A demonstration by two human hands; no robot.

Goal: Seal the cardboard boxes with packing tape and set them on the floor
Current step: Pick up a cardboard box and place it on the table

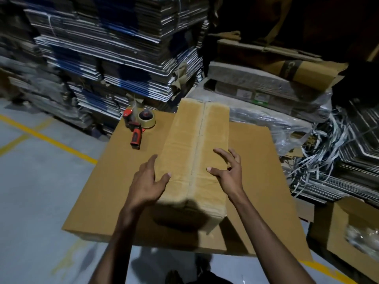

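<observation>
Stacked bundles of flattened cartons wall in the far side of your work area, with grey floor and its yellow lines open on your left, which looks like the natural place to set things down. Your tabletop is really a large flat cardboard carton, and on it lies the long cardboard box, its top seam already covered with tape running lengthwise. So the step in hand is most likely the lift to the floor. Your left hand lies against the box's left edge, fingers straight and spread, thumb on top; your right hand hovers at the right side of the top, fingers loosely splayed, holding nothing. Neither grip has closed yet. Slide both hands down the long sides and get your fingers under the bottom edges before lifting, not pinching the top. Keep the box level and swing left, clear of the red-handled tape dispenser lying near the far left corner.
</observation>
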